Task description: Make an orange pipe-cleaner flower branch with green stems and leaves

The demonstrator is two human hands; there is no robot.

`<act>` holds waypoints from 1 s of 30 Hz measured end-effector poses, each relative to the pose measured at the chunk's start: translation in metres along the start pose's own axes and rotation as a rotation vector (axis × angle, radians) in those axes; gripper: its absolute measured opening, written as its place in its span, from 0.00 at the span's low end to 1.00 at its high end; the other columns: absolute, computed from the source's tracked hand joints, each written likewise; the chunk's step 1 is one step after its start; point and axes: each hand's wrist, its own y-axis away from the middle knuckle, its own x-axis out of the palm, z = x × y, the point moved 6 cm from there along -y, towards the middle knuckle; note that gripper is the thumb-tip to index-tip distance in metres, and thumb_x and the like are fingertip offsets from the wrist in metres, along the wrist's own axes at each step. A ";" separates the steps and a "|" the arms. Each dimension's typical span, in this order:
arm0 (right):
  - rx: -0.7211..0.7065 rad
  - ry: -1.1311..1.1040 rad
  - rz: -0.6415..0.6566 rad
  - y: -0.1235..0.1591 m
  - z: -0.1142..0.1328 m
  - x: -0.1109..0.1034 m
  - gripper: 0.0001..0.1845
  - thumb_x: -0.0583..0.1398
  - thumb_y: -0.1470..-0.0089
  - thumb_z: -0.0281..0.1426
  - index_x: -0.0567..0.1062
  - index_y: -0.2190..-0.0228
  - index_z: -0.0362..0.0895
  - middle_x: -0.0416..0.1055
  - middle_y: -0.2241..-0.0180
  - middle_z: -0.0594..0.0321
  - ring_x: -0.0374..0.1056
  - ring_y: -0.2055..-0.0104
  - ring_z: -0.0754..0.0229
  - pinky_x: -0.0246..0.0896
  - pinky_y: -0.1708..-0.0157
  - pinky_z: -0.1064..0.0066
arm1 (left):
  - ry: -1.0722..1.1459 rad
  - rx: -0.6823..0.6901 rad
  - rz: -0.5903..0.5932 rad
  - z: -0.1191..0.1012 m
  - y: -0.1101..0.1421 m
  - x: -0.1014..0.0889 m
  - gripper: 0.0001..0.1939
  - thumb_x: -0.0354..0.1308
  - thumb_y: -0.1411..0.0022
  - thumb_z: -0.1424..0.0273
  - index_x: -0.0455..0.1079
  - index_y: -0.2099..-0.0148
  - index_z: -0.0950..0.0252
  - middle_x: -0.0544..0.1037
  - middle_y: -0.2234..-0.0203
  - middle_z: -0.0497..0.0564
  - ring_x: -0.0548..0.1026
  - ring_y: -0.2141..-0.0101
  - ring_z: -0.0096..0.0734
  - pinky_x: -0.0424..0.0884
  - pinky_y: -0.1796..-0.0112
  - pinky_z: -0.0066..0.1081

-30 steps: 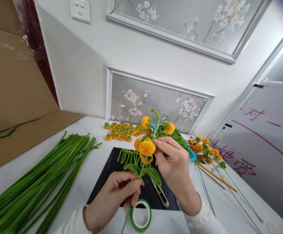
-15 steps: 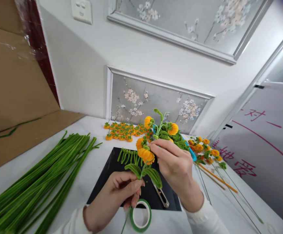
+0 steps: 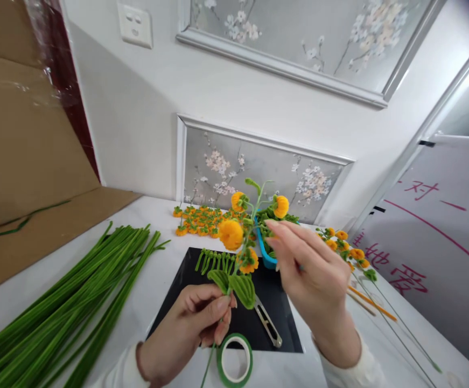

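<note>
My left hand (image 3: 194, 320) pinches the thin green stem of a chenille flower spray, just under two broad green leaves (image 3: 242, 291). Above the leaves the spray carries several orange pumpkin-like blooms (image 3: 231, 235) and a curled green tip. My right hand (image 3: 313, 275) hovers to the right of the blooms, fingers loosely bent, thumb a little apart, with nothing visible between them. Below the left hand lies a roll of green floral tape (image 3: 247, 362). A slim silver cutter (image 3: 270, 323) rests on the black board (image 3: 165, 302).
A bundle of green chenille stems (image 3: 68, 302) covers the left of the table. Small orange blooms (image 3: 202, 221) stand in rows at the back. Behind my right hand is a blue basket (image 3: 267, 260) of green leaves. Finished-looking orange sprays (image 3: 355, 253) lie at the right by the whiteboard (image 3: 440, 237).
My right hand has let go of a bloom and drawn away to the right. The spray has turned, so its blooms and leaves face differently. My left hand keeps its grip.
</note>
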 end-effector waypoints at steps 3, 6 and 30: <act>0.117 -0.011 -0.118 -0.002 -0.009 -0.015 0.19 0.59 0.49 0.18 0.76 0.58 0.49 0.75 0.61 0.63 0.73 0.63 0.61 0.71 0.61 0.71 | 0.114 -0.002 -0.020 -0.002 0.000 -0.004 0.12 0.62 0.44 0.63 0.71 0.73 0.67 0.66 0.87 0.44 0.54 0.84 0.18 0.45 0.82 0.23; 0.216 -0.066 -0.117 -0.002 -0.018 -0.015 0.15 0.59 0.47 0.20 0.77 0.60 0.47 0.75 0.63 0.62 0.74 0.64 0.60 0.71 0.63 0.69 | 0.182 -0.001 -0.069 -0.003 0.000 -0.010 0.10 0.64 0.46 0.65 0.73 0.71 0.68 0.66 0.85 0.44 0.56 0.84 0.16 0.49 0.80 0.21; 0.068 0.140 -0.041 -0.039 -0.006 0.008 0.11 0.58 0.45 0.25 0.76 0.60 0.46 0.72 0.56 0.57 0.65 0.53 0.53 0.61 0.52 0.57 | -0.007 0.186 -0.065 -0.035 -0.047 -0.010 0.10 0.61 0.43 0.66 0.69 0.72 0.67 0.66 0.81 0.45 0.58 0.79 0.20 0.52 0.77 0.23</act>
